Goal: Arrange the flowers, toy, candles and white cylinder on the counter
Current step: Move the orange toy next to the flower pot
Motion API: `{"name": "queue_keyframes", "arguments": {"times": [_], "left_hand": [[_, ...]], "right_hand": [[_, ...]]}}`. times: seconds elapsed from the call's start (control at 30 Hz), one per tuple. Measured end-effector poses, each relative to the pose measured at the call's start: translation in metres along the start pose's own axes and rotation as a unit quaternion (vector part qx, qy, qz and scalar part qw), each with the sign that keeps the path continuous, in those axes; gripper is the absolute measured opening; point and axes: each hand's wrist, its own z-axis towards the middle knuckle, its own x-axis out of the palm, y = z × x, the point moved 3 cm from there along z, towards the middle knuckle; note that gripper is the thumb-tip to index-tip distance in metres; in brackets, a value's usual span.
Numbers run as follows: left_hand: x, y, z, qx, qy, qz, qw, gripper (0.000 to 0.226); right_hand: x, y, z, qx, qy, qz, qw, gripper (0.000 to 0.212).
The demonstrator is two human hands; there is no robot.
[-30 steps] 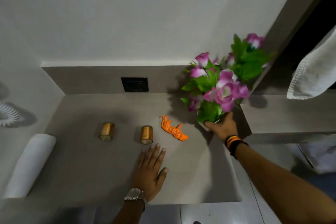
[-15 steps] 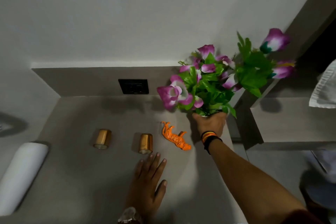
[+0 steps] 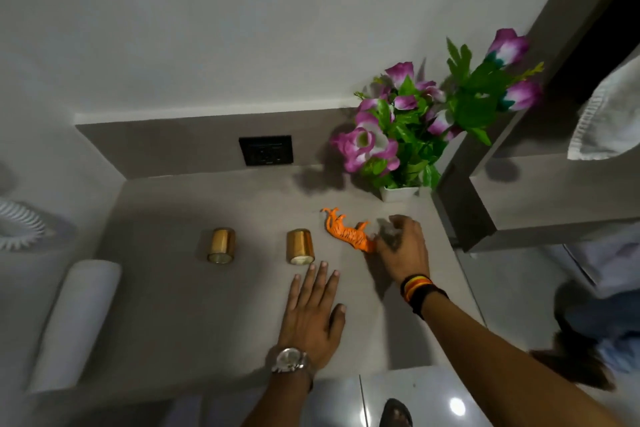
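Purple artificial flowers (image 3: 408,135) stand upright in a small white pot (image 3: 398,192) at the back right corner of the grey counter (image 3: 173,305). An orange toy tiger (image 3: 346,230) lies on its side in front of the pot. My right hand (image 3: 403,250) is blurred, its fingers curled and apart, touching the tiger's right end. Two gold candles (image 3: 221,246) (image 3: 300,247) stand left of the toy. My left hand (image 3: 311,315) rests flat on the counter just below the right candle. A white cylinder (image 3: 74,319) lies on its side at the counter's left edge.
A black wall socket (image 3: 266,150) sits on the back splash. A grey partition (image 3: 464,204) bounds the counter on the right, with a white towel (image 3: 609,114) hanging beyond it. A white ribbed fixture (image 3: 17,225) is on the left wall.
My right hand carried the flowers leftward, set the pot down in the back right corner, let go, and moved down to the toy tiger. My left hand stayed flat.
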Motion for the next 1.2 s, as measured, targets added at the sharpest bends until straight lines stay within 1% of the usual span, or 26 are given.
{"name": "queue_keyframes", "arguments": {"times": [0.07, 0.13, 0.17, 0.27, 0.37, 0.47, 0.53, 0.57, 0.67, 0.7, 0.73, 0.8, 1.0, 1.03, 1.1, 1.17, 1.2], "left_hand": [[-0.001, 0.002, -0.001, 0.009, 0.000, -0.002, 1.000, 0.065], [-0.004, 0.013, -0.007, 0.014, 0.002, 0.002, 1.000, 0.066], [-0.005, 0.020, -0.010, 0.016, 0.001, 0.007, 1.000, 0.067], [-0.008, 0.037, -0.016, 0.023, -0.010, 0.023, 0.999, 0.067], [-0.009, 0.037, -0.014, 0.002, -0.021, 0.010, 1.000, 0.069], [-0.008, 0.039, -0.013, -0.019, -0.026, 0.007, 0.999, 0.070], [-0.009, 0.041, -0.011, -0.022, -0.031, 0.005, 0.999, 0.070], [-0.009, 0.041, -0.011, -0.021, -0.032, 0.004, 0.999, 0.070], [-0.007, 0.041, -0.011, -0.018, -0.030, 0.004, 0.999, 0.070], [-0.006, 0.042, -0.010, -0.019, -0.031, 0.005, 0.999, 0.071], [-0.005, 0.042, -0.011, -0.020, -0.031, 0.005, 0.999, 0.071], [-0.004, 0.043, -0.010, -0.021, -0.030, 0.005, 0.999, 0.072], [-0.003, 0.045, -0.009, -0.023, -0.024, 0.003, 0.999, 0.073], [-0.002, 0.045, -0.009, -0.023, -0.023, 0.004, 0.999, 0.073], [-0.002, 0.045, -0.009, -0.022, -0.019, 0.003, 1.000, 0.072], [-0.003, 0.044, -0.009, -0.022, -0.018, 0.003, 1.000, 0.072], [-0.004, 0.043, -0.009, -0.023, -0.018, 0.003, 1.000, 0.072]], "right_hand": [[0.011, 0.006, -0.016, -0.042, 0.050, -0.053, 0.997, 0.061], [0.021, 0.014, -0.024, -0.048, 0.082, -0.104, 0.990, 0.066], [0.024, 0.018, -0.024, -0.043, 0.087, -0.122, 0.988, 0.065], [0.028, 0.024, -0.021, -0.030, 0.069, -0.137, 0.988, 0.048], [0.030, 0.029, -0.017, -0.045, 0.061, -0.140, 0.987, 0.033], [0.030, 0.033, -0.010, -0.043, 0.036, -0.105, 0.993, 0.030], [0.028, 0.036, -0.001, 0.006, 0.005, -0.039, 0.999, 0.033], [0.028, 0.039, 0.003, 0.044, -0.008, 0.001, 0.999, 0.039], [0.030, 0.050, 0.019, 0.152, -0.037, 0.107, 0.982, 0.086], [0.031, 0.053, 0.024, 0.175, -0.039, 0.129, 0.975, 0.094], [0.033, 0.054, 0.029, 0.191, -0.037, 0.149, 0.970, 0.097], [0.037, 0.055, 0.039, 0.202, -0.029, 0.175, 0.963, 0.091], [0.046, 0.048, 0.058, 0.198, -0.014, 0.210, 0.957, 0.046], [0.046, 0.046, 0.060, 0.201, -0.010, 0.213, 0.956, 0.045], [0.044, 0.041, 0.063, 0.215, -0.007, 0.208, 0.954, 0.050], [0.041, 0.033, 0.059, 0.228, -0.029, 0.196, 0.953, 0.057], [0.038, 0.028, 0.056, 0.230, -0.052, 0.185, 0.954, 0.059]]}}
